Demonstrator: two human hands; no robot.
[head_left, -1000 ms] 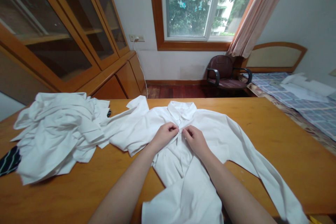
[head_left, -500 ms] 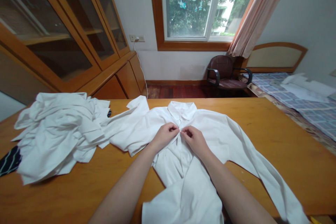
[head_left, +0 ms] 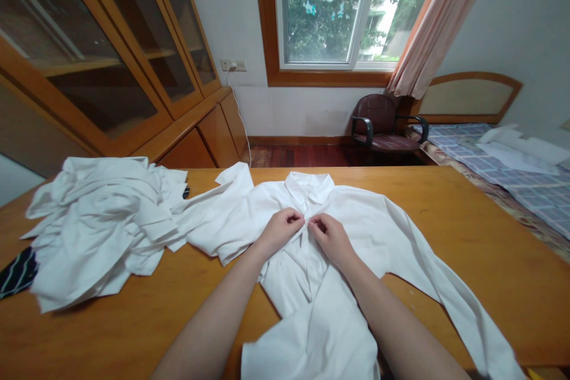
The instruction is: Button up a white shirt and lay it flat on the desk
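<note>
A white long-sleeved shirt (head_left: 369, 231) lies face up on the wooden table (head_left: 467, 214), collar pointing away from me. My left hand (head_left: 280, 230) and my right hand (head_left: 330, 236) meet at the shirt's front opening just below the collar. Both pinch the fabric edges there with curled fingers, fingertips almost touching. One sleeve trails toward the table's front right corner, the other toward the left.
A heap of crumpled white garments (head_left: 98, 219) covers the table's left part, with a dark striped cloth (head_left: 18, 272) at its edge. Behind the table stand a glass-door cabinet (head_left: 111, 53), a dark armchair (head_left: 378, 124) under the window, and a bed (head_left: 512, 166) at right.
Almost nothing differs. Both hands stay pinched at the same spot under the collar, with only tiny finger shifts.
</note>
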